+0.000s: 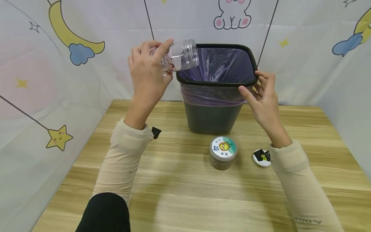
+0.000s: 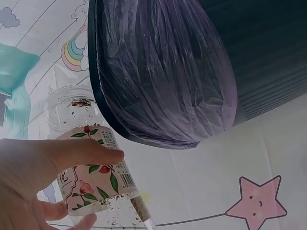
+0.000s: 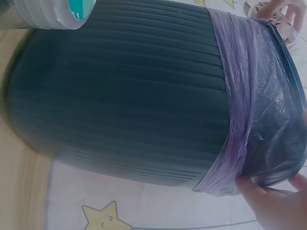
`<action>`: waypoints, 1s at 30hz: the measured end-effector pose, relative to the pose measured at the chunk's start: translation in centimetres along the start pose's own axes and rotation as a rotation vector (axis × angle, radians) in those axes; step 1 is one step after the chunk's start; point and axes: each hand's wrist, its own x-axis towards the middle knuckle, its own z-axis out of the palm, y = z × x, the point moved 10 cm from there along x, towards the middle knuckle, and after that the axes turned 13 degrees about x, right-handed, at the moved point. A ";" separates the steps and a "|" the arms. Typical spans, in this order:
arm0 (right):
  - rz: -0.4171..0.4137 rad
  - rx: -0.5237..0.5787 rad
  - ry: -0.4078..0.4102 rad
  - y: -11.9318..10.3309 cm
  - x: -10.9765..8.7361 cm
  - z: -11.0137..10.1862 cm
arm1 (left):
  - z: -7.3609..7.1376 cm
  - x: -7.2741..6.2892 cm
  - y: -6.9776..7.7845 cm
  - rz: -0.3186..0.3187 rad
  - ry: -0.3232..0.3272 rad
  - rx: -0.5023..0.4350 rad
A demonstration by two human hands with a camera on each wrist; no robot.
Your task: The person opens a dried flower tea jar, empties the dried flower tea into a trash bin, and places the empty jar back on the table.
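Note:
In the head view my left hand [image 1: 145,72] grips a clear jar [image 1: 183,57] lying on its side, its open mouth over the left rim of a dark trash can [image 1: 213,117]. The left wrist view shows the jar's pink floral label [image 2: 98,184] and small dark dry bits on the inner wall. A purple plastic bag [image 1: 215,64] lines the can and folds over its outside. My right hand [image 1: 265,101] holds the can's right rim, thumb at the front and fingers around the corner. The can's base appears to rest on the table.
A lidded jar [image 1: 221,161] with a sunflower sticker on top stands before the can. To its right lies a white round lid [image 1: 261,158] with a black piece on it, partly behind my right sleeve [image 1: 292,167]. A printed cloth [image 1: 179,16] hangs behind the wooden table [image 1: 197,199].

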 end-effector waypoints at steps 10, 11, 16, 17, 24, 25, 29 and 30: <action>-0.001 0.071 0.024 0.0 -0.2 -0.5 | 0.3 -0.5 -1.5 -0.097 -0.067 -0.070; 0.001 0.080 0.030 -0.1 -0.2 -0.7 | 0.3 -0.6 -1.6 -0.102 -0.069 -0.077; 0.005 0.095 0.048 -0.2 -0.2 -1.0 | 0.4 -1.1 -2.3 -0.140 -0.093 -0.114; 0.006 0.097 0.051 -0.2 -0.2 -1.1 | 0.5 -1.2 -2.4 -0.145 -0.099 -0.118; 0.013 0.114 0.086 -0.1 -0.3 -1.5 | 0.7 -2.1 -3.2 -0.169 -0.126 -0.145; 0.013 0.115 0.090 -0.1 -0.3 -1.6 | 0.7 -2.2 -3.3 -0.170 -0.127 -0.145; 0.015 0.148 0.098 0.1 -0.4 -1.8 | 0.8 -2.7 -3.5 -0.170 -0.121 -0.144; 0.015 0.166 0.097 0.1 -0.4 -1.8 | 0.8 -2.8 -3.6 -0.169 -0.118 -0.142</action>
